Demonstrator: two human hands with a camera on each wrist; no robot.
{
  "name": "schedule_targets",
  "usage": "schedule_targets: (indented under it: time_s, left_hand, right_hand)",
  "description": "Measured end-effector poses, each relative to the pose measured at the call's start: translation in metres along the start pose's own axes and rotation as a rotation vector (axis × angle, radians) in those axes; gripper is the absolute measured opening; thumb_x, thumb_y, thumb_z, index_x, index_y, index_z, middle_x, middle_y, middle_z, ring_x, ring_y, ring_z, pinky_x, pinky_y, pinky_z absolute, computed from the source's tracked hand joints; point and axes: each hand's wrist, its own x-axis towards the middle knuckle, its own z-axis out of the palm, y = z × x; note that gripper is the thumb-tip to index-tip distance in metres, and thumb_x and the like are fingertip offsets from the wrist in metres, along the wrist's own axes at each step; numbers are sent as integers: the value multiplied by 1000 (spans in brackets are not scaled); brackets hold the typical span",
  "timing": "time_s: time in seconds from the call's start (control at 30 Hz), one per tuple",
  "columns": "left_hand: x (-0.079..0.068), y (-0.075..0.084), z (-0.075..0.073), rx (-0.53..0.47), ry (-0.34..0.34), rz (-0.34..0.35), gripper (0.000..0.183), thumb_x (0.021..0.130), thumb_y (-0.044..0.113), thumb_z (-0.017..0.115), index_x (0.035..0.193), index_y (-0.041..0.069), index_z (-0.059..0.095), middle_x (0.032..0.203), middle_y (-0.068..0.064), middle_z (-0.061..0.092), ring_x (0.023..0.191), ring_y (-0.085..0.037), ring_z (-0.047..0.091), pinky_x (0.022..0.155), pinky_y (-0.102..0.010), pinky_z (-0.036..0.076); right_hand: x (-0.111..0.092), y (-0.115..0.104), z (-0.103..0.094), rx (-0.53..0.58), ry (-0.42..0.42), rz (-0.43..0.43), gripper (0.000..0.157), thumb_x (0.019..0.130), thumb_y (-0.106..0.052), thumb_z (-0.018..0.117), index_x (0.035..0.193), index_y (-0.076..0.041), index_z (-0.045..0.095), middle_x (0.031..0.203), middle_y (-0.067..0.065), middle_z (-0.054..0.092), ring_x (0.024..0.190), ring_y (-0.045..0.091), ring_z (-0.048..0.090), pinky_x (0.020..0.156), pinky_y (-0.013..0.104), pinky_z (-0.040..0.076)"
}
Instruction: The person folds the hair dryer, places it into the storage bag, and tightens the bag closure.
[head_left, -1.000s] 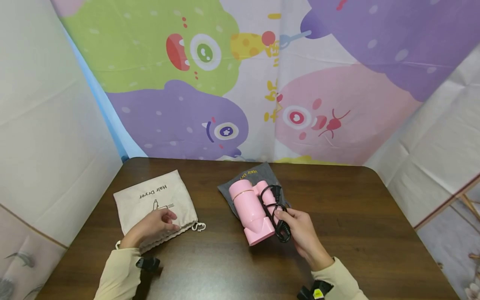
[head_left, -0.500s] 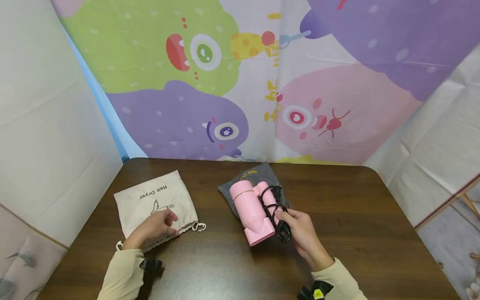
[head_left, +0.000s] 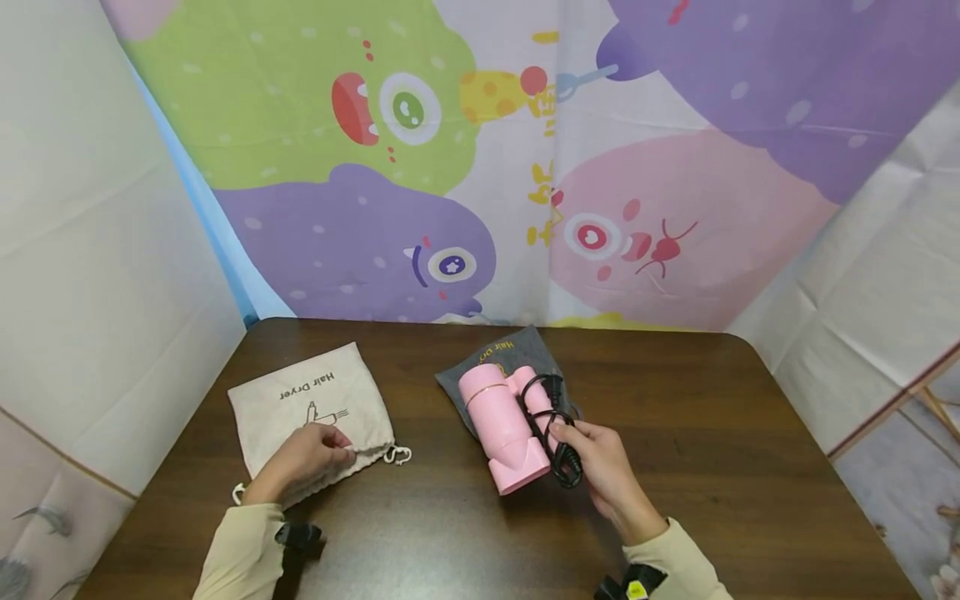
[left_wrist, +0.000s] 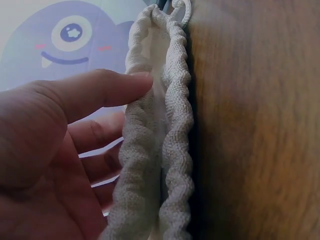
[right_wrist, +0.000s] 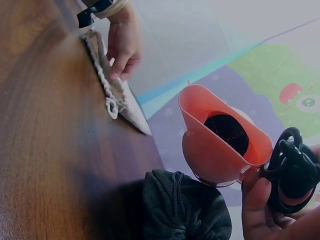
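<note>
A cream drawstring bag (head_left: 300, 387) printed "Hair Dryer" lies on the left of the table. My left hand (head_left: 311, 454) pinches the upper layer of its gathered mouth, and in the left wrist view the thumb (left_wrist: 115, 87) hooks over that rim (left_wrist: 135, 130), with the fingers on the outside. The mouth gapes narrowly. My right hand (head_left: 600, 462) grips the folded handle of a pink hair dryer (head_left: 498, 425), whose black cord (head_left: 558, 442) is wound round the handle. The dryer is held above a grey drawstring bag (head_left: 528, 350); its nozzle (right_wrist: 225, 127) faces the right wrist camera.
The brown wooden table (head_left: 712, 433) extends to both sides of the bags. White drawstring cord (head_left: 399, 453) loops out at the cream bag's right corner. A cartoon-printed cloth (head_left: 420, 217) hangs behind the table, with pale sheets (head_left: 90, 208) at the sides.
The left hand shifts slightly at the cream bag's mouth, its fingertips drawing together on the rim, which lifts a little. The right hand and hair dryer stay almost still.
</note>
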Motion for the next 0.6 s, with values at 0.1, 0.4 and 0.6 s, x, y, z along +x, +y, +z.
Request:
schedule_targets:
  time_s: [0.1, 0.4, 0.6]
  left_hand:
    - [0, 0, -1, 27, 30, 26, 11, 82, 17, 73, 83, 6, 71, 76, -1, 66, 70, -12, 53, 64, -29, 42]
    - [2, 8, -1, -31, 93, 59, 15, 90, 20, 68, 88, 5, 73, 82, -4, 69, 72, -13, 52, 65, -29, 42]
    - [6, 20, 0, -129, 126, 17, 21, 93, 21, 65, 93, 2, 73, 63, 2, 54, 59, -12, 48, 56, -29, 40]
  right_hand:
    - [0, 0, 0, -2, 1, -2, 24, 90, -12, 64, 95, 11, 67, 64, -5, 61, 59, 7, 55, 56, 22, 48]
    - [-2, -1, 0, -4, -5, 4, 28, 90, -12, 64, 101, 14, 66, 66, -4, 62, 60, 7, 56, 57, 23, 49]
    - [-3, -1, 2, -8, -3, -1, 22, 89, -10, 64, 95, 11, 68, 65, -4, 61, 59, 8, 55, 56, 23, 48]
